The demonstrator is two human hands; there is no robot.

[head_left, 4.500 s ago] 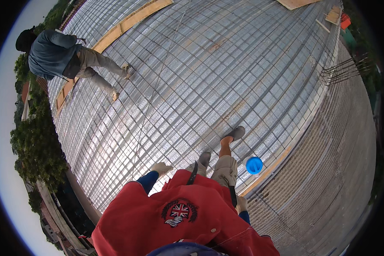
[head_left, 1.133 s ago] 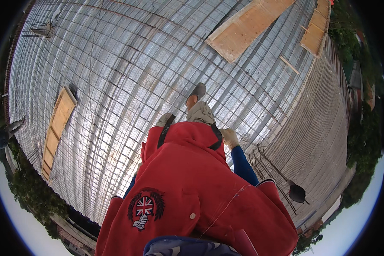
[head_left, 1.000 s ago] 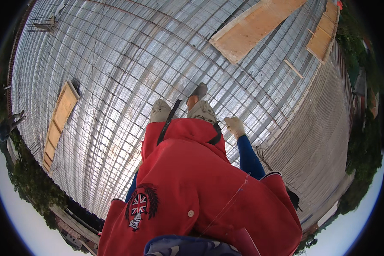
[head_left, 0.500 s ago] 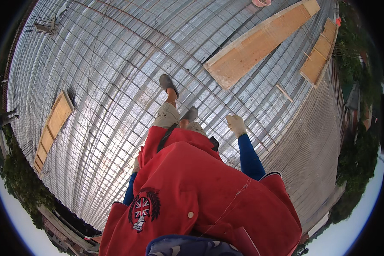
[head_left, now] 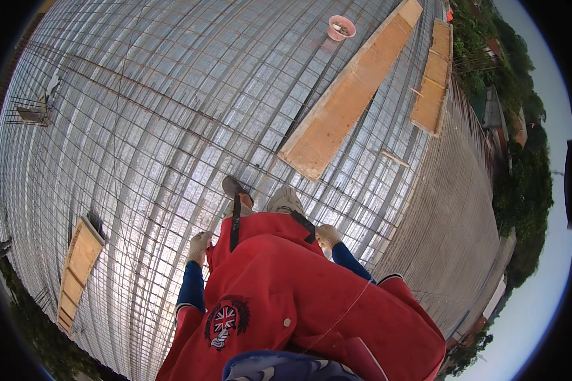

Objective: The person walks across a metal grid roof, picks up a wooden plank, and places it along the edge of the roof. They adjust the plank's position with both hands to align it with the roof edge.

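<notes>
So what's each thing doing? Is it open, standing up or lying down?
Left cream-gloved hand: lowered, grip unclear.
Right cream-gloved hand: lowered, grip unclear.
Red cloth jacket: worn.
Round pink tub: upright, open, something inside.
Long brown wooden board: lying down.
Tan wooden panel at left: lying down.
Grey steel mesh: laid out.

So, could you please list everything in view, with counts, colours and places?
Steel mesh: one expanse, dark, over decking
Metal decking: one expanse, silver, underfoot
Long board: one, tan, ahead, right
Right panel: one, tan, upper right
Left panel: one, tan, lower left
Wood strip: one, pale, right
Tub: one, pink, top
Bar cluster: one, dark, far left
Ribbed surface: one, grey, right
Trees: several, green, right and lower left
Jacket: one, red, bottom centre
Trousers: one pair, khaki, centre
Shoe: one visible, grey, centre
Left hand: one, pale, left of jacket
Right hand: one, pale, right of jacket
</notes>
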